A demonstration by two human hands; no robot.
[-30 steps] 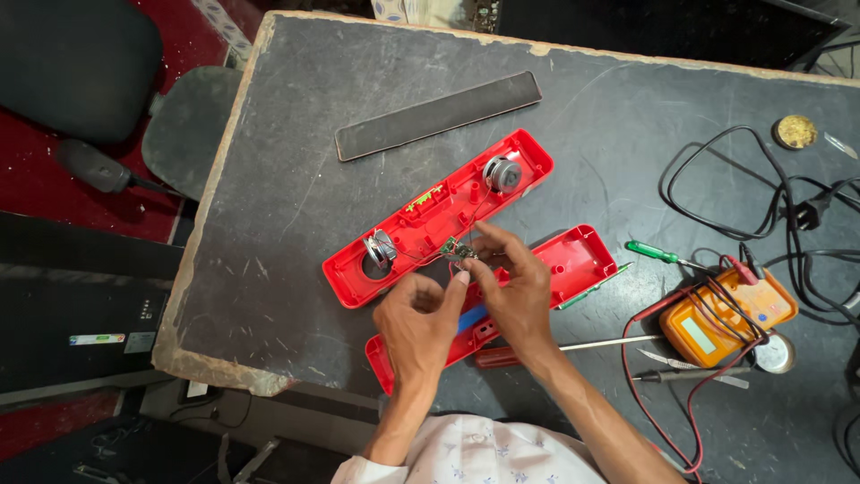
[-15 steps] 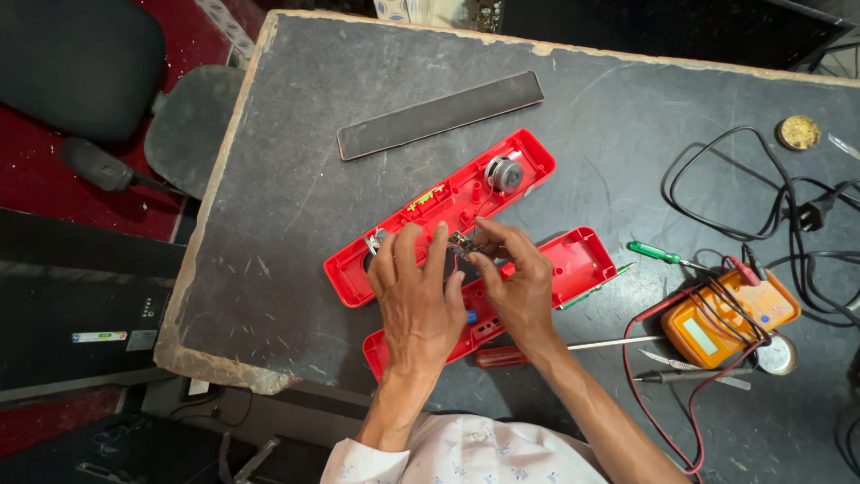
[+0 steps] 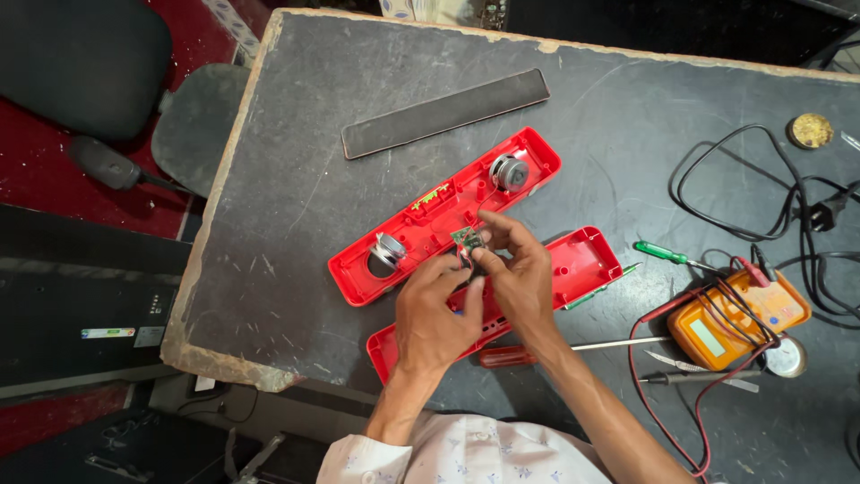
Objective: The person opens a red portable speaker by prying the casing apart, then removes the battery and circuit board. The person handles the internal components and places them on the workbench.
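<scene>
Both hands, the left hand (image 3: 436, 314) and right hand (image 3: 520, 278), cover the middle of the lower red shell (image 3: 582, 264) at frame centre. The small circuit board (image 3: 467, 238) pinched between them is too tiny to read. The black cables (image 3: 806, 224) run off the right edge.
</scene>
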